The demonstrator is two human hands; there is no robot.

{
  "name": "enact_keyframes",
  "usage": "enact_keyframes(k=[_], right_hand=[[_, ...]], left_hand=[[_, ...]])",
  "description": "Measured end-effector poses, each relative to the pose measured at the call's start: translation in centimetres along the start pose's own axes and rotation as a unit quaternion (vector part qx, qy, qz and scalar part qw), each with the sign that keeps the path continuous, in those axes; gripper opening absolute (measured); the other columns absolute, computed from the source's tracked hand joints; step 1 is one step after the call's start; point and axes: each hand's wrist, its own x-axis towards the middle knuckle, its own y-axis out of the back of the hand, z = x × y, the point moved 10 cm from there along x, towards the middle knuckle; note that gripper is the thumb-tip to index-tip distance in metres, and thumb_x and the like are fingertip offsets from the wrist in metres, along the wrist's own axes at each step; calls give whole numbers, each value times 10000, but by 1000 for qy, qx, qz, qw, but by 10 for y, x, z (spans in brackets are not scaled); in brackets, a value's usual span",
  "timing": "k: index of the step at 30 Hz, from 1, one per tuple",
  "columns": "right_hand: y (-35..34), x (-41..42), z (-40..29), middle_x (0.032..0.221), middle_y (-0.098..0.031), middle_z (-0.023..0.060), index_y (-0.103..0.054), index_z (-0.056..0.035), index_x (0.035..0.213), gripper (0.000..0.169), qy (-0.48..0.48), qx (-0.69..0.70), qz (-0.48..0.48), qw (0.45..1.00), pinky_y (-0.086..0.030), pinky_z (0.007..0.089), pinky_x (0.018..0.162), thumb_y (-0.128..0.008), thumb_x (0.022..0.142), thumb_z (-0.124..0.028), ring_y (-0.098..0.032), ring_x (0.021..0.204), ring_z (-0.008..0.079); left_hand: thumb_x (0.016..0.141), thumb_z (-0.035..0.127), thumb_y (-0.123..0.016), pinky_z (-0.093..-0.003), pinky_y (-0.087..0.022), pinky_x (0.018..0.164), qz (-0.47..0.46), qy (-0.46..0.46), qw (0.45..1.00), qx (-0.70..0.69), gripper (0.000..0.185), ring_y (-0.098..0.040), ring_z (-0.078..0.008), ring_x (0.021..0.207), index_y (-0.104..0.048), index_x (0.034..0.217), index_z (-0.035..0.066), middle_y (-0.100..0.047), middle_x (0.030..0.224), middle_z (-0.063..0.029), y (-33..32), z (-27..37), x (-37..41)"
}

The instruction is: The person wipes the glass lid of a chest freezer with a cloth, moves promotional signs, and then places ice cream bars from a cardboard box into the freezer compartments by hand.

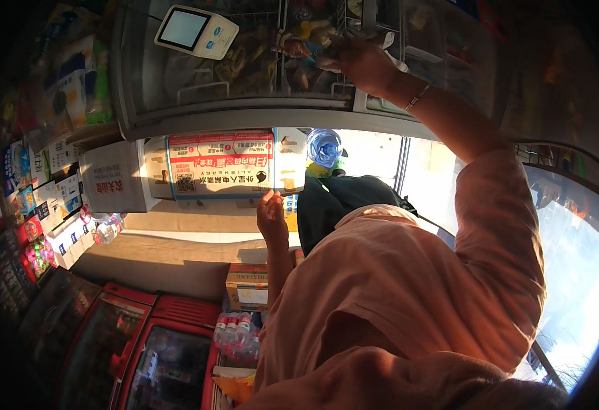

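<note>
My right hand [358, 61] reaches over the glass lid of a chest freezer [176, 118], at the top of the view. A pale, crumpled cloth or wrapper [394, 59] shows beside its fingers; whether the hand grips it cannot be made out. Behind the glass lie colourful packaged items [248, 61]. On the lid, left of that hand, rests a white payment device [197, 32] with a lit screen. My left hand [272, 207] hangs low with fingers slightly curled, holding nothing visible, near the edge of a printed cardboard carton [222, 169].
A white carton [115, 177] stands left of the printed one. A large blue water bottle [324, 147] is on the floor by the freezer. Red-framed display coolers [161, 328], packed water bottles [235, 330] and a brown box [247, 287] stand lower left. Shelf goods [38, 205] line the left side.
</note>
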Motion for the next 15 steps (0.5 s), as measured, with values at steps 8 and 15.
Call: enact_keyframes(k=[8, 15], right_hand=[[-4, -13, -30, 926, -592, 160, -607, -62, 935, 212, -82, 36, -87, 992, -527, 373, 641, -501, 906, -242, -622, 789, 297], [-20, -27, -30, 984, -588, 170, -600, -105, 1027, 200, -137, 135, -48, 980, -524, 409, 620, -501, 864, -166, -626, 775, 311]], left_hand=[[900, 92, -542, -278, -461, 861, 36, 1, 999, -26, 303, -576, -182, 963, -478, 1176, -16, -582, 1058, -125, 27, -11, -6], [905, 84, -535, -281, -466, 853, 60, -11, 998, -34, 307, -581, -180, 959, -469, 1190, -7, -592, 1057, -130, 46, -9, -16]])
